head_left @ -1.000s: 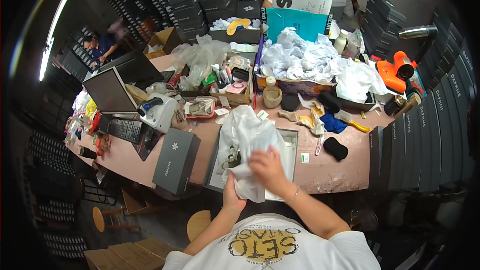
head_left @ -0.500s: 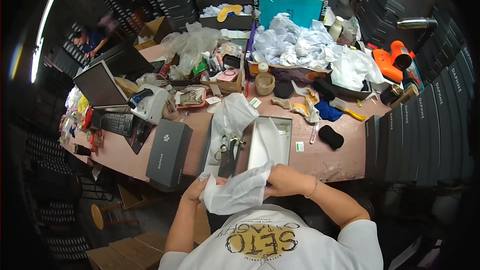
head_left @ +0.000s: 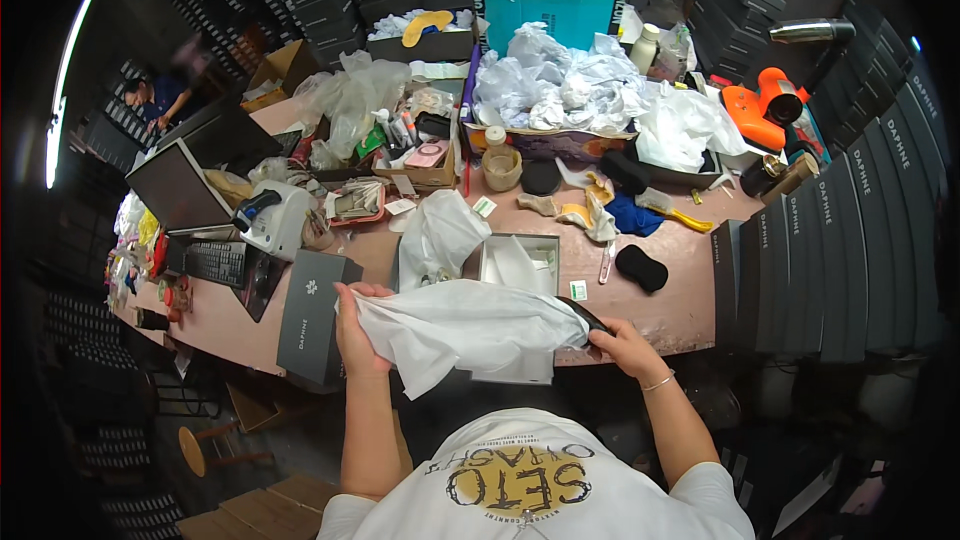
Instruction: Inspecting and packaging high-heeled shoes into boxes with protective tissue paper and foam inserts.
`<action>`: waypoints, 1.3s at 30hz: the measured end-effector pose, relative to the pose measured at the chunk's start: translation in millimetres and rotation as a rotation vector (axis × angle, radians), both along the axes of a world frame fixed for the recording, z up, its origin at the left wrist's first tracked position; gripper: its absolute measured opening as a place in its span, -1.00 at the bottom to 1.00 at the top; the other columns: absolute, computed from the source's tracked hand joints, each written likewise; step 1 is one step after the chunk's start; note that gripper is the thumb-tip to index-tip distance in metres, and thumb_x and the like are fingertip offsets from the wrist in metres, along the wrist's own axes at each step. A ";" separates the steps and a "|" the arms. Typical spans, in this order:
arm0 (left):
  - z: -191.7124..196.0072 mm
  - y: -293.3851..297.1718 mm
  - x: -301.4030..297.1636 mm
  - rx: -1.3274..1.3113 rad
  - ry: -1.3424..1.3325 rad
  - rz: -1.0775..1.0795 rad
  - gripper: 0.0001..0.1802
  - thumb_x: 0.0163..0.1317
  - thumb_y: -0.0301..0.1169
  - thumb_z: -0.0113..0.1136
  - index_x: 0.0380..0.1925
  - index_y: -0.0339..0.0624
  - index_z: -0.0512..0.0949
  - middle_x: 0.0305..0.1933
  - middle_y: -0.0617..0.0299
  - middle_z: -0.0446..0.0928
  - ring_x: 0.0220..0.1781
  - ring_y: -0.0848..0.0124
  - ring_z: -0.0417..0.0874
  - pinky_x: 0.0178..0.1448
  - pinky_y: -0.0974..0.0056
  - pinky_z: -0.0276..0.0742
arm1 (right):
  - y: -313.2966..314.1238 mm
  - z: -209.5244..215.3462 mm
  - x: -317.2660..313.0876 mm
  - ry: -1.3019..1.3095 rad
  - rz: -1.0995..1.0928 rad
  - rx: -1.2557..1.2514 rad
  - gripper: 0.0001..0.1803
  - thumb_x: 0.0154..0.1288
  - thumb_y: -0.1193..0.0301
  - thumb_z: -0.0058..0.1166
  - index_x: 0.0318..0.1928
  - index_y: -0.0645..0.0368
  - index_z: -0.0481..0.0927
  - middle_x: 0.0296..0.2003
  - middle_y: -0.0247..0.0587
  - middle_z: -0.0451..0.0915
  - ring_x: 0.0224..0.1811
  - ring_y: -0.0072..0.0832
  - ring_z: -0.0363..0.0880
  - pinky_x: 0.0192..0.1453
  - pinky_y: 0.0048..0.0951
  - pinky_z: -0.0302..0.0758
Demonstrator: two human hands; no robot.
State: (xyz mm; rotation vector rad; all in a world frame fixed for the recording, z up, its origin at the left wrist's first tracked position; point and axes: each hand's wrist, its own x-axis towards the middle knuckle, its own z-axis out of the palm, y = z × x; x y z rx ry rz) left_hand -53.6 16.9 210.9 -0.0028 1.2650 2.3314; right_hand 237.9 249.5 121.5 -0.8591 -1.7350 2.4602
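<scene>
White tissue paper (head_left: 465, 325) stretches between my two hands above the table's front edge. My left hand (head_left: 362, 335) grips its left end, thumb on the near side. At the other end a black shoe (head_left: 582, 320) pokes out of the paper, held by my right hand (head_left: 625, 348); most of it is covered. Behind the paper lies an opened shoebox (head_left: 548, 248) with a white lining. Crumpled tissue (head_left: 440, 230) sits in its left part, with a bit of metal showing below it. A closed grey shoebox (head_left: 310, 325) stands left of my left hand.
Stacked grey shoeboxes (head_left: 840, 270) line the right side. A black sponge-like pad (head_left: 641, 268), a yellow-handled brush (head_left: 690, 220) and a blue cloth (head_left: 635, 218) lie on the pink table (head_left: 680, 315). Crumpled paper (head_left: 560, 80) fills a large box behind. A monitor (head_left: 178, 188) stands left; a person works far left.
My hands have moved apart and the bunched tissue paper is now stretched out. A black shoe has come into view at my right hand. The whole view has shifted slightly.
</scene>
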 end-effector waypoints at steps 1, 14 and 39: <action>11.2 11.8 4.5 0.085 -0.024 -0.035 -0.55 0.40 0.03 -0.07 -0.47 -0.09 0.35 -0.46 0.28 0.34 -0.47 0.44 0.34 -0.32 0.34 0.35 | 0.8 -5.0 0.5 0.026 -0.068 -0.042 -0.61 0.30 0.18 0.14 -0.09 0.28 0.57 -0.40 -0.39 0.53 -0.45 -0.67 0.42 -0.35 -0.61 0.38; -168.2 70.2 95.2 -0.929 1.131 -1.056 -0.37 0.32 0.05 -0.05 -0.06 -0.40 0.53 -0.08 -0.24 0.55 0.04 -0.06 0.55 0.20 0.06 0.40 | 32.6 59.9 3.1 -0.119 -0.420 0.649 -0.63 0.28 0.15 0.16 -0.23 0.27 0.61 -0.62 -0.36 0.48 -0.56 -0.68 0.44 -0.47 -0.61 0.36; -115.9 -49.2 90.5 0.101 -0.695 -0.725 -0.43 0.13 -0.33 0.18 0.14 -0.32 0.35 0.01 -0.02 0.52 -0.14 0.14 0.66 -0.06 0.12 0.62 | -65.6 5.9 -114.4 0.303 0.008 0.440 -0.78 0.15 0.40 0.13 -0.51 0.26 0.44 -0.55 -0.14 0.54 -0.58 -0.27 0.49 -0.41 -0.38 0.44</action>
